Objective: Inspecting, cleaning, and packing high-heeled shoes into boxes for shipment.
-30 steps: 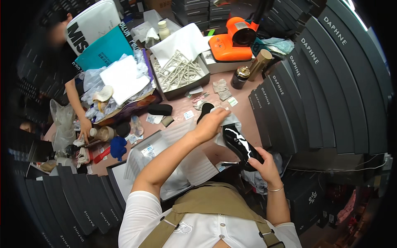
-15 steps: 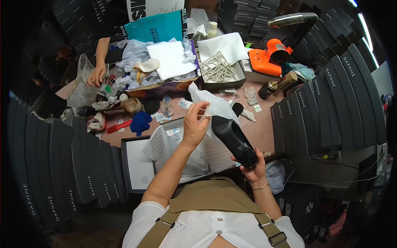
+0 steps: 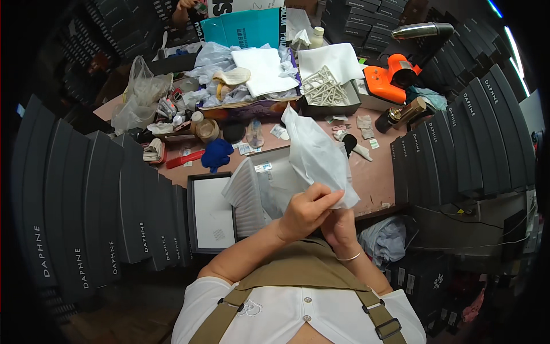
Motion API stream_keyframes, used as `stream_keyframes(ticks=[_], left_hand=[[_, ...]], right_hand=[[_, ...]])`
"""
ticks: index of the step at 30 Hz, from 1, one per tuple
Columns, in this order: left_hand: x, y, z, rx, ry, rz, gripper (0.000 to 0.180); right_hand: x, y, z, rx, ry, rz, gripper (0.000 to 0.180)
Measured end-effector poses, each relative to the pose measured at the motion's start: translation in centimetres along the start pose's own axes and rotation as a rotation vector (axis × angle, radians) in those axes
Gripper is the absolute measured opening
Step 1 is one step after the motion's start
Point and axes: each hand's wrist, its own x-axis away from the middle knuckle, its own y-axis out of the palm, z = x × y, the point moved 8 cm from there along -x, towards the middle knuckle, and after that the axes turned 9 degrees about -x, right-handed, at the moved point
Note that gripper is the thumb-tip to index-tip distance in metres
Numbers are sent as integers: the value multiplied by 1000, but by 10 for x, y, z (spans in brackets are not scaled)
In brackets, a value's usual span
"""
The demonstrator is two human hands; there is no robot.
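A thin white shoe bag [image 3: 318, 155] stretches up and away from my two hands, over the open shoe box. No black shoe shows now; the white material hides whatever is inside. My left hand [image 3: 309, 211] is closed, pinching the bag's near end between thumb and fingers. Right beside it, my right hand [image 3: 340, 230] is closed at the same end, its fingers partly hidden behind the bag and the left hand. Beneath them lies the grey shoe box [image 3: 274, 153], lined with a translucent ribbed foam sheet [image 3: 247, 198]. Its lid [image 3: 212, 215] rests to the left, white inside facing up.
Stacked dark shoe boxes [image 3: 103, 200] rise on the left, more boxes [image 3: 458, 143] on the right. Behind stand a carton of crumpled paper [image 3: 246, 109], a box of white sticks [image 3: 329, 106] and an orange device [image 3: 387, 83]. Another person's hand [image 3: 184, 7] is at the back.
The black shoe has gone from sight under the white bag. My left hand has come down and right to meet my right hand. The other person's hand has left the table's left side.
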Motion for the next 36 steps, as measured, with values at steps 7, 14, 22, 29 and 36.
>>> stream_keyframes(ticks=[7, 14, 22, 29, 36], left_hand=[[38, 12, -2, 148, -35, -30, 46], [80, 49, 19, 159, 78, -377, 44], [133, 20, -100, 1251, -1171, 415, 75], [125, -64, -135, 567, -999, -78, 79], [11, 59, -126, 548, -886, -371, 74]], right_hand=[[-12, -37, 3, -289, 14, -69, 42], [-23, -8, -3, 1702, -86, -216, 39], [5, 35, 57, 1551, -634, -647, 41], [-7, -72, 32, 368, 761, -423, 42], [-58, -141, 16, 296, 146, -445, 49]])
